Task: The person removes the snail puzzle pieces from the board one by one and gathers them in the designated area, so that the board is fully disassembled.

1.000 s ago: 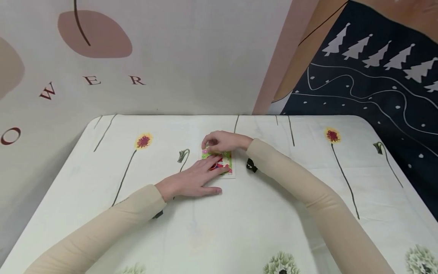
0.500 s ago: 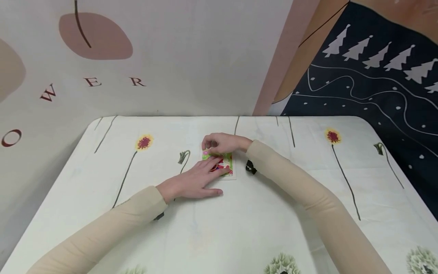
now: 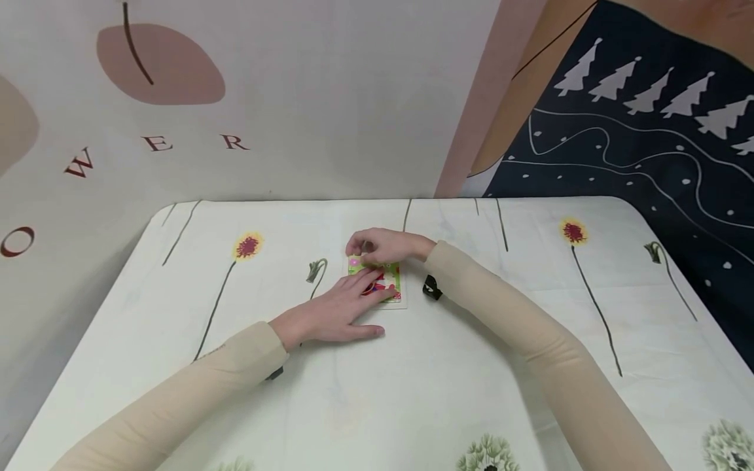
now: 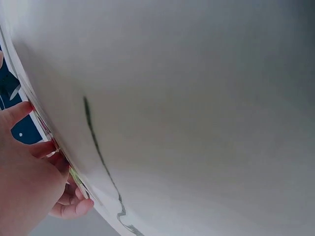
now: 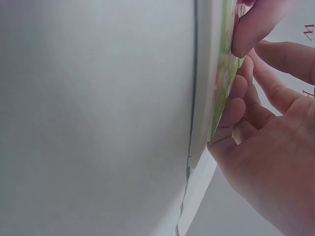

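A small colourful picture (image 3: pixel 394 270), green with red and pink parts, lies on a white board (image 5: pixel 201 123) near the back middle of the table. My left hand (image 3: pixel 332 313) rests on it with fingers spread, the thumb on the cloth; the left wrist view shows this hand (image 4: pixel 32 182) side-on. Curled fingers of my right hand (image 3: pixel 385 246) hold the far edge. In the right wrist view, the right hand (image 5: pixel 288 147) has fingertips against the picture's green edge (image 5: pixel 224 78). The hands cover much of the picture.
A white flower-print cloth (image 3: pixel 377 392) covers the table. Behind it hangs a pale printed backdrop (image 3: pixel 353 98), with a dark tree-patterned cloth (image 3: pixel 618 137) at the right. A black item (image 3: pixel 432 286) shows beneath the right sleeve.
The right hand's fingers have shifted very slightly at the far edge. My left hand stays spread on the picture.
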{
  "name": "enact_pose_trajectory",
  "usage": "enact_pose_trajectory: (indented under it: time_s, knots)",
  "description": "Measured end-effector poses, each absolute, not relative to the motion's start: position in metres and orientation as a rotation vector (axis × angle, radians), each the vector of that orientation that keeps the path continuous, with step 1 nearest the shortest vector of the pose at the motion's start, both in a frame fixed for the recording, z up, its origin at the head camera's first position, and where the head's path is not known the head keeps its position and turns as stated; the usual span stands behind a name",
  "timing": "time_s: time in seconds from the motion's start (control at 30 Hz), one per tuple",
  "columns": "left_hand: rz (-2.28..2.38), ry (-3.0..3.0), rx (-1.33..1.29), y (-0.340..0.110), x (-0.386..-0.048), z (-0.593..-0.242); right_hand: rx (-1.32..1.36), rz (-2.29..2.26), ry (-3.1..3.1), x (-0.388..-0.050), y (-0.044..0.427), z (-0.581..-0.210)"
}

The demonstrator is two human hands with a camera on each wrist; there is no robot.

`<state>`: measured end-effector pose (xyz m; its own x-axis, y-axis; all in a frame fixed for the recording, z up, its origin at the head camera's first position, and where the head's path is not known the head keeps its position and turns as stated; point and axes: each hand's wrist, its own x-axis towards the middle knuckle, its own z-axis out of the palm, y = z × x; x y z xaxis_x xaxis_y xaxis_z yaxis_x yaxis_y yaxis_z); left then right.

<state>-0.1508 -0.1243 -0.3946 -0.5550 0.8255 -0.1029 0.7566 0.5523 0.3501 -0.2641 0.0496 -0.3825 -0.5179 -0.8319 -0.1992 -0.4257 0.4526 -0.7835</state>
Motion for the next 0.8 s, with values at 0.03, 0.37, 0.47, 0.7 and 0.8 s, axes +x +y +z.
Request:
enact_pose_trajectory:
  time_s: [0.03, 0.37, 0.47, 0.7, 0.8]
  knots:
    - [0.388, 2.538, 1.323, -0.1243, -0.1511, -0.3949, -1.043, -0.924, 2.126, -0.2642, 0.0499, -0.3824]
    - [0.353, 2.572, 1.339, -0.1229, -0.1529, -0.3953, -1.057, -1.009, 2.088, -0.2656, 0.0516, -0.3833]
    - [0.357, 2.567, 1.334, -0.1231, -0.1528, -0.3951, -1.057, -1.020, 2.092, -0.2656, 0.0516, -0.3837]
    - [0.355, 2.558, 1.330, -0.1245, -0.1534, -0.3960, -1.026, -1.057, 2.150, -0.2656, 0.0509, -0.3844]
    - [0.358, 2.551, 1.323, -0.1251, -0.1537, -0.3957, -1.027, -1.073, 2.169, -0.2658, 0.0510, -0.3843]
